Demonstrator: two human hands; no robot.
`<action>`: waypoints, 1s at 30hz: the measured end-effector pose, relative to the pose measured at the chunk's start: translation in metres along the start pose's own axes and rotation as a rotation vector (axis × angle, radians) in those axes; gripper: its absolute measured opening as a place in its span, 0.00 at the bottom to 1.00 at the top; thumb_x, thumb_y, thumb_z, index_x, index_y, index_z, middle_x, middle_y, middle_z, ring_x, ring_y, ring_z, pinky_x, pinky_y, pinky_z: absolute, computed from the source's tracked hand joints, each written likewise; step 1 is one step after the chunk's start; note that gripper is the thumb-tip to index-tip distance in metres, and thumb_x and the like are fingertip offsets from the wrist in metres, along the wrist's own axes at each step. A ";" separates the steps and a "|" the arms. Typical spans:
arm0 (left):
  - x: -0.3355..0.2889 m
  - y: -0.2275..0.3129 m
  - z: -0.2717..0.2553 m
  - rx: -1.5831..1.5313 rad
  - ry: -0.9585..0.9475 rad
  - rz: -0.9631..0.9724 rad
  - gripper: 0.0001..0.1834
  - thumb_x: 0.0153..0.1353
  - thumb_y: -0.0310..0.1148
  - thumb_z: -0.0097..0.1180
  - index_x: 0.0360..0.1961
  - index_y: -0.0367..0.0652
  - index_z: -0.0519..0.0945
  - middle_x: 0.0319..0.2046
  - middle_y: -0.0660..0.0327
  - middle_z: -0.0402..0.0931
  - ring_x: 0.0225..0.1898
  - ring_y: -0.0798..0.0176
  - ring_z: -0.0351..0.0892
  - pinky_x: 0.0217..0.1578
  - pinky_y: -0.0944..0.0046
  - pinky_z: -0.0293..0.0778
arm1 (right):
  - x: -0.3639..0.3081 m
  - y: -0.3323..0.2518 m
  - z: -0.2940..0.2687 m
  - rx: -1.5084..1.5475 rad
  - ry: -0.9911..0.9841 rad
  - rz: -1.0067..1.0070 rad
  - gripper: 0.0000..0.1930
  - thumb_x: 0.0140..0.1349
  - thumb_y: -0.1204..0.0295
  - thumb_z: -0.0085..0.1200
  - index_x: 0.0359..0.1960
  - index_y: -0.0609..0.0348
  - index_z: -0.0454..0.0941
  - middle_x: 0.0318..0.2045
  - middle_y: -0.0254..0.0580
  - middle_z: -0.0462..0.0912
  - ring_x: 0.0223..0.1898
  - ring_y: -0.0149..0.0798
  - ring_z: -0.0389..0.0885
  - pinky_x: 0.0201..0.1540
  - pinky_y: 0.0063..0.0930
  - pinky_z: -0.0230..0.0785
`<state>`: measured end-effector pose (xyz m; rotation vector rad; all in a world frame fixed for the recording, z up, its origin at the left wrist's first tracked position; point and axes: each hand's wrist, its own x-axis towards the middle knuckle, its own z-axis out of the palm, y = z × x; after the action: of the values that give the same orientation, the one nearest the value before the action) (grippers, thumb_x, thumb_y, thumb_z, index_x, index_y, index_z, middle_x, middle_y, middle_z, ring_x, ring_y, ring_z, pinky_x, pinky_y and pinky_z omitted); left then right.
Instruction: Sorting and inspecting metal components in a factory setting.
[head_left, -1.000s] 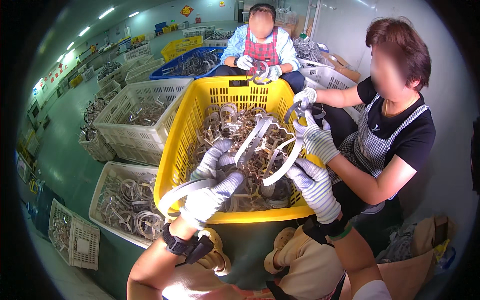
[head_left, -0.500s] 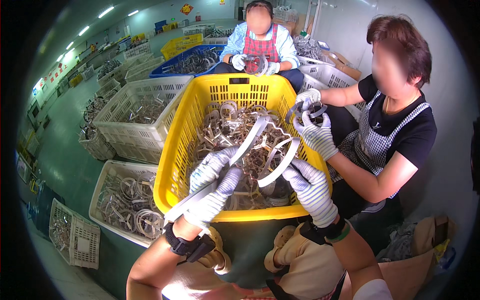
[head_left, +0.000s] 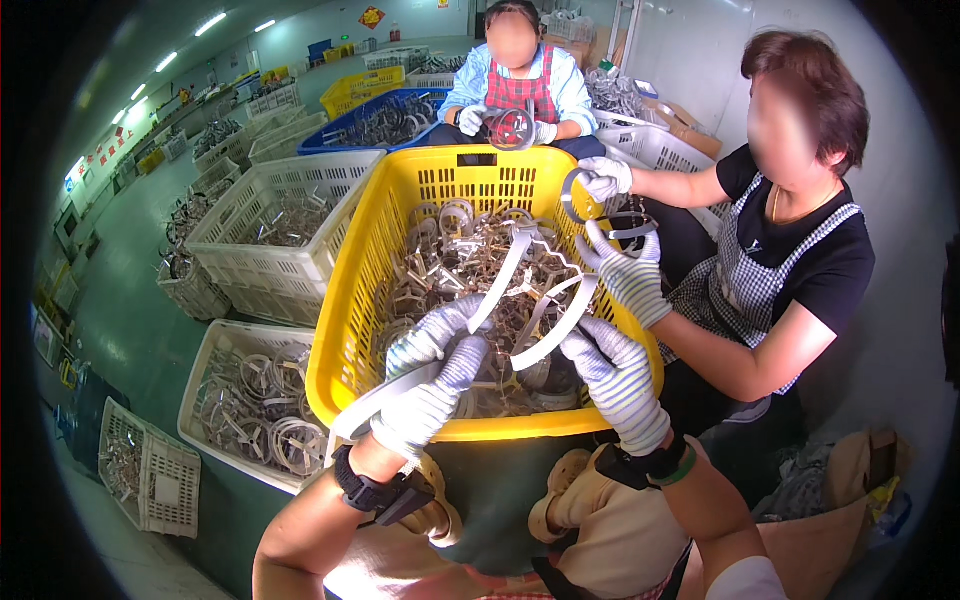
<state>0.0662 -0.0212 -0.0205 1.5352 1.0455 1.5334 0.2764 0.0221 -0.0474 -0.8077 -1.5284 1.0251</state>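
My left hand, in a striped white glove, is closed around a flat grey metal band. One length of the band rises from the fingers, and another length sticks out below, toward the wrist. Joined at the top by a thin wavy strip, a curved metal piece bends round to my right hand. The gloved fingers of that hand are pinched on its lower end. Both hands hover over the near part of a yellow crate filled with tangled metal bands and brackets.
A co-worker on the right handles dark metal rings beside the crate; another sits at its far end holding a ring. White crates of metal parts stand on the left, a blue crate behind. Cardboard lies at lower right.
The co-worker on the right has drawn their hands apart, with a ring hanging between them. My hands and the metal piece have shifted only slightly. The far co-worker's ring has tilted.
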 end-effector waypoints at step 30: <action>0.009 0.003 -0.015 -0.014 0.010 -0.199 0.34 0.55 0.31 0.60 0.62 0.42 0.60 0.34 0.65 0.71 0.26 0.77 0.64 0.28 0.76 0.65 | 0.004 -0.024 -0.011 0.404 -0.376 0.575 0.23 0.68 0.51 0.39 0.37 0.60 0.75 0.12 0.27 0.63 0.12 0.23 0.59 0.20 0.23 0.60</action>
<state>0.0507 -0.0157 -0.0133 1.3706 1.1535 1.4086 0.2873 0.0186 -0.0228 -0.8092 -1.3388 1.9296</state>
